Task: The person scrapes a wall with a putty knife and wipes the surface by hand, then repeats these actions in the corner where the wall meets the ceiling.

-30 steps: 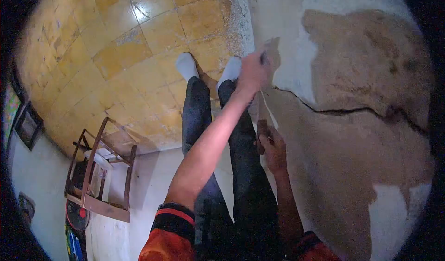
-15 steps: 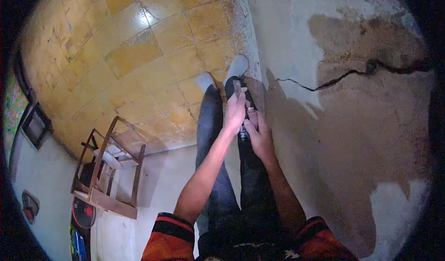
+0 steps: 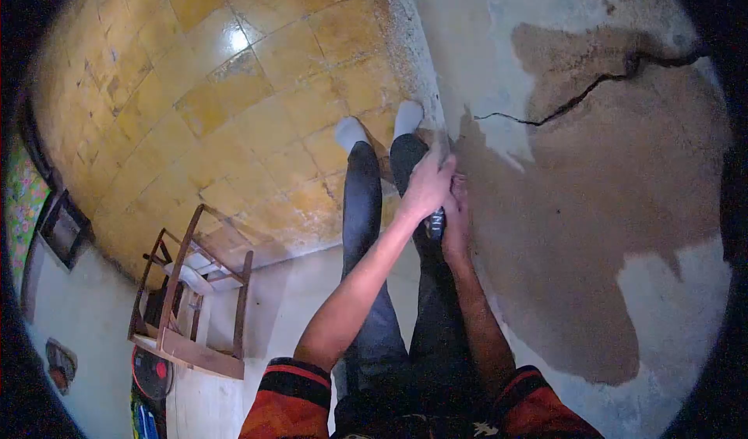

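My left hand [image 3: 425, 186] is closed around what looks like a scraper. Its dark handle end [image 3: 437, 224], with white letters, shows below the hand, and a blurred greyish blade [image 3: 440, 141] shows above. Tight against its right side, my right hand [image 3: 458, 209] has its fingers curled; what they hold, if anything, is hidden by the left hand. Both hands are in front of my right leg [image 3: 409, 158], beside the wall [image 3: 580, 229], which carries a large brown damp-looking patch and a dark crack [image 3: 592, 88].
Yellow tiles [image 3: 257, 119] cover the floor, where my feet [image 3: 407, 118] stand near the wall's base. At left, a wooden chair-like frame [image 3: 191, 279] appears tilted. A black-and-red round item [image 3: 153, 369] and a flowered cloth [image 3: 27, 197] lie farther left.
Both hands have moved right towards the wall and come together. The scraper's blade, clearer before, is now blurred. The view has shifted slightly.
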A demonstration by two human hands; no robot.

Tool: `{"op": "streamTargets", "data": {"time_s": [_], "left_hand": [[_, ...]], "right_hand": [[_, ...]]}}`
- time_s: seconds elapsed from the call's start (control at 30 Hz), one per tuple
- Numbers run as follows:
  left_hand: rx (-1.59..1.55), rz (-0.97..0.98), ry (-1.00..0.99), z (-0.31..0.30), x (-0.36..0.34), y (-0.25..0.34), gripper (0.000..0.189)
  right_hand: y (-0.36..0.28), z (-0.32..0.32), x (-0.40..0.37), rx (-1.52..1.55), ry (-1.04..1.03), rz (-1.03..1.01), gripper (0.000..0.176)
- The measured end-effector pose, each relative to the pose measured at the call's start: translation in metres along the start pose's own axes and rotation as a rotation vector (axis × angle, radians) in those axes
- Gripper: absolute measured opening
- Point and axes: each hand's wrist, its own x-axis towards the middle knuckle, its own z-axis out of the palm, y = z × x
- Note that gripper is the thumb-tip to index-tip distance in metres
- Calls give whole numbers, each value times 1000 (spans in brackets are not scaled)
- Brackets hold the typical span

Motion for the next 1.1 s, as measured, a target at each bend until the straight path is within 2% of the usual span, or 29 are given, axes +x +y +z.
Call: {"op": "streamTargets", "data": {"time_s": [0.03,0.07,0.13,0.23,0.37,0.43,0.5,0.57,0.63,0.7,0.77,0.87,0.93,1.03,1.1], "left_hand": [[-43,-1,-69,5,5,6,61],[-88,-1,-136,11,10,12,61],[-102,189,-88,37,29,9,59],[-117,274,-85,56,56,28,58],[-240,163,-49,80,82,23,61],[-329,110,-84,84,91,18,62],[-381,101,-96,85,95,15,61],[-308,133,-75,82,98,13,58],[-118,213,-8,75,106,13,53],[-205,209,7,76,105,14,48],[-247,222,51,78,104,17,48],[-235,272,117,84,111,18,51],[-220,311,128,79,125,12,48],[-250,180,35,73,114,18,46],[-146,350,190,86,123,6,45]], "right_hand": [[0,-5,3,82,38,28,52],[8,-14,9,44,92,-32,49],[19,-28,26,-34,197,-155,43],[-18,-31,44,-8,336,-128,47],[19,-60,89,221,209,-318,46],[20,-61,100,215,224,-323,47],[34,-62,103,350,226,-293,47],[49,-65,105,280,259,-333,47],[59,-70,107,-3,300,-448,48],[64,-74,114,-288,329,-569,48],[63,-74,123,-438,318,-675,48],[47,-73,131,-466,262,-798,48],[43,-70,131,-464,269,-800,48],[34,-58,114,-265,300,-613,47],[12,-61,105,-152,210,-494,46]]}}
